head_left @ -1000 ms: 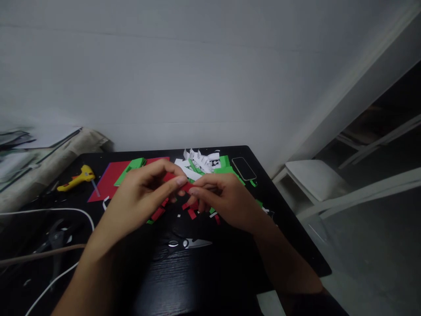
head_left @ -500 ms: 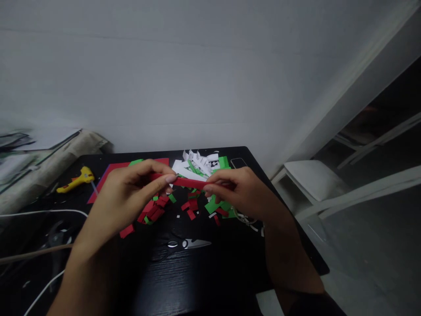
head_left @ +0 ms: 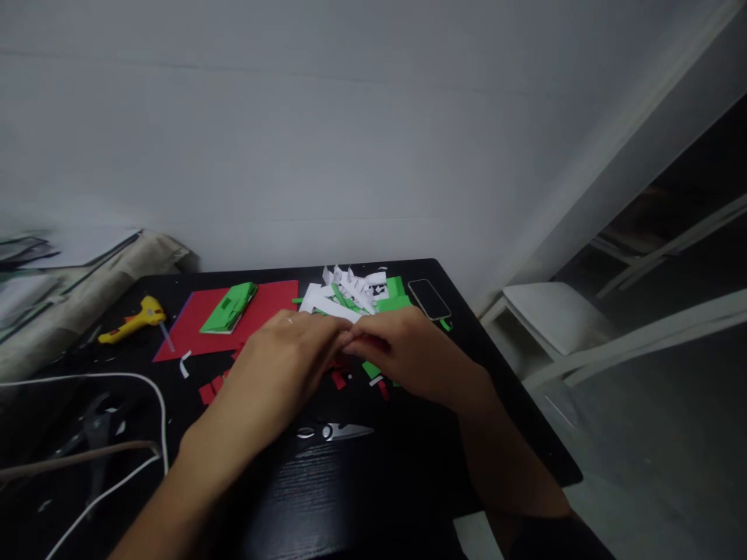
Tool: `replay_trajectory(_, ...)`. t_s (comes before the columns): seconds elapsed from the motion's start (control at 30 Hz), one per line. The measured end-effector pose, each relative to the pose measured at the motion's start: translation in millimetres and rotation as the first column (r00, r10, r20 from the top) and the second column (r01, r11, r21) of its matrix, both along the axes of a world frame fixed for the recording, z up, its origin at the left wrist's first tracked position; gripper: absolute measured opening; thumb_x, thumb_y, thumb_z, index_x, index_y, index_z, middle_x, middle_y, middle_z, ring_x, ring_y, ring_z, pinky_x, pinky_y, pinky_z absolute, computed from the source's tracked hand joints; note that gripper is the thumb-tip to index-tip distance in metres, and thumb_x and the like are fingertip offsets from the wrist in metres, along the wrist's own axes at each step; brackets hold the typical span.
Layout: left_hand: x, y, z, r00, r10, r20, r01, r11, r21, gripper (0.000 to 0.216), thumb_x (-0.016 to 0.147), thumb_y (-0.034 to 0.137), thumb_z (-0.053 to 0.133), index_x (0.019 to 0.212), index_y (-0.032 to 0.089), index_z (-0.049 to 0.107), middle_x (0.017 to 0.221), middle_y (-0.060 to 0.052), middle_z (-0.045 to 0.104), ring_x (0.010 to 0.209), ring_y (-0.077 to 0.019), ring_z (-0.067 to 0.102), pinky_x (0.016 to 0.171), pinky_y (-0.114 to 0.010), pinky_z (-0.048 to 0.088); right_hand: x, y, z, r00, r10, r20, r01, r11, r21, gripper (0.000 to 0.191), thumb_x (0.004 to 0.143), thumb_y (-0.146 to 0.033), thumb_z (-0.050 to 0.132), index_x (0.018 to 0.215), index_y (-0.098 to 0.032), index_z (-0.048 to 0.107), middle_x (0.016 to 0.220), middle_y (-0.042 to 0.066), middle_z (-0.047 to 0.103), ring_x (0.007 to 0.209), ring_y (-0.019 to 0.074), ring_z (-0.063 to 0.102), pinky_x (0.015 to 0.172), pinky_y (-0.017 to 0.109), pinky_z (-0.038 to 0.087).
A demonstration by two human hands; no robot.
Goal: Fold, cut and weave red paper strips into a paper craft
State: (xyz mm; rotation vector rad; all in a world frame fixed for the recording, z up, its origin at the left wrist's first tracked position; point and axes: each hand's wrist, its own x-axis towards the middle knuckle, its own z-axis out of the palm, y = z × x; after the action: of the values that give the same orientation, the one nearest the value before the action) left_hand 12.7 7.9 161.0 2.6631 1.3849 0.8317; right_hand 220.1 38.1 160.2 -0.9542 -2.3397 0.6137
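My left hand [head_left: 285, 359] and my right hand [head_left: 412, 354] are low over a heap of cut red and green paper scraps [head_left: 341, 379] on the black table [head_left: 362, 482]. Both are knuckles-up, and their fingertips meet in a pinch near the middle of the heap. What the fingers hold is hidden beneath them; no red strip shows between the hands. Small red pieces [head_left: 210, 389] lie just left of my left wrist. A pair of scissors [head_left: 330, 430] lies on the table just in front of both hands.
A red sheet [head_left: 192, 330] carries a folded green stack [head_left: 229, 307]. White paper strips [head_left: 350, 288] and a phone [head_left: 429, 299] lie at the back. A yellow glue gun [head_left: 134, 320], a white cable [head_left: 145, 385] and dark pliers [head_left: 96, 428] sit left. A white chair [head_left: 554, 315] stands right.
The hands held a red paper strip stretched between them above the table. They have come together and dropped onto the scrap heap, and the strip is out of sight.
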Motion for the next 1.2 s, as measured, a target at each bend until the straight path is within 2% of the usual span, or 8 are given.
replay_trajectory(0.1, -3, 0, -0.4, 0.995, -0.014, 0.1, 0.029, 0.989, -0.145, 0.025, 0.106, 0.04, 0.052, 0.105, 0.025, 0.072, 0.092, -0.002, 0.078, 0.076, -0.0187, 0.071, 0.066, -0.029, 0.049, 2, -1, 1.1, 1.0, 0.0, -0.01, 0.0, 1.0, -0.007, 0.027, 0.101, -0.041, 0.065, 0.089, -0.022, 0.08, 0.072, 0.0, 0.072, 0.06, 0.012, 0.054, 0.064, 0.03, 0.036)
replay_trajectory(0.2, -8, 1, 1.1, 0.987, -0.032, 0.157, 0.062, 0.981, -0.184, 0.022, 0.106, 0.038, 0.054, 0.104, 0.026, 0.072, 0.09, 0.0, 0.077, 0.074, -0.0158, 0.071, 0.063, -0.026, 0.048, 5, -1, 3.2, 0.999, 0.004, -0.041, -0.005, 1.0, -0.007, 0.022, 0.097, -0.039, 0.069, 0.087, -0.022, 0.079, 0.069, -0.002, 0.07, 0.058, 0.0108, 0.051, 0.062, 0.03, 0.036)
replay_trajectory(0.37, -12, 1, 4.3, 0.98, -0.049, 0.191, 0.075, 0.988, -0.135, 0.02, 0.104, 0.036, 0.058, 0.095, 0.025, 0.071, 0.084, 0.001, 0.075, 0.07, -0.0139, 0.067, 0.063, -0.024, 0.047, 15, -1, 10.9, 0.994, -0.051, -0.098, 0.051, 0.999, -0.001, 0.017, 0.094, -0.037, 0.074, 0.085, -0.023, 0.079, 0.07, -0.002, 0.073, 0.062, 0.0128, 0.06, 0.064, 0.029, 0.041)
replay_trajectory(0.6, -19, -1, 10.7, 0.97, -0.007, 0.243, 0.004, 1.0, 0.013, 0.016, 0.101, 0.037, 0.062, 0.099, 0.027, 0.073, 0.081, 0.001, 0.075, 0.065, -0.0143, 0.066, 0.059, -0.025, 0.045, 23, -1, 18.4, 0.948, -0.132, -0.289, 0.12, 0.991, -0.058, 0.009, 0.092, -0.036, 0.077, 0.092, -0.028, 0.08, 0.089, -0.002, 0.081, 0.08, 0.018, 0.073, 0.076, 0.033, 0.053)
replay_trajectory(0.73, -15, -4, 11.8, 0.968, 0.032, 0.248, -0.035, 0.999, 0.011, 0.017, 0.102, 0.037, 0.061, 0.105, 0.027, 0.073, 0.089, 0.0, 0.078, 0.073, -0.0158, 0.071, 0.065, -0.026, 0.048, 14, -3, 16.8, 0.927, -0.127, -0.353, 0.114, 0.992, -0.058, 0.01, 0.093, -0.036, 0.076, 0.093, -0.028, 0.081, 0.09, -0.001, 0.081, 0.082, 0.0187, 0.074, 0.081, 0.035, 0.057)
replay_trajectory(0.87, -9, -4, 11.0, 0.962, -0.03, 0.27, 0.04, 0.999, -0.029, 0.017, 0.103, 0.032, 0.06, 0.113, 0.028, 0.073, 0.1, 0.0, 0.08, 0.083, -0.0155, 0.074, 0.072, -0.024, 0.052, 3, -7, 9.8, 0.893, -0.093, -0.441, 0.076, 0.996, -0.055, 0.008, 0.093, -0.035, 0.077, 0.095, -0.028, 0.081, 0.093, -0.001, 0.081, 0.088, 0.0184, 0.075, 0.086, 0.035, 0.059)
replay_trajectory(1.07, -10, -2, 8.6, 0.945, -0.037, 0.324, 0.057, 0.997, -0.052, 0.009, 0.101, 0.03, 0.064, 0.1, 0.027, 0.073, 0.084, 0.005, 0.077, 0.07, -0.0104, 0.07, 0.064, -0.02, 0.048, -8, -10, 3.5, 0.75, -0.212, -0.627, 0.047, 0.962, -0.269, 0.018, 0.085, -0.028, 0.084, 0.102, -0.027, 0.079, 0.1, 0.002, 0.08, 0.094, 0.0196, 0.077, 0.09, 0.035, 0.063)
replay_trajectory(1.2, -12, -3, 8.0, 0.937, -0.002, 0.351, 0.034, 0.996, -0.086, 0.01, 0.102, 0.032, 0.064, 0.101, 0.027, 0.072, 0.083, 0.006, 0.075, 0.07, -0.0092, 0.068, 0.063, -0.019, 0.047, -9, -10, 7.0, 0.693, -0.299, -0.656, 0.053, 0.928, -0.368, 0.022, 0.081, -0.026, 0.087, 0.101, -0.025, 0.076, 0.09, 0.001, 0.08, 0.086, 0.0185, 0.078, 0.084, 0.034, 0.065)
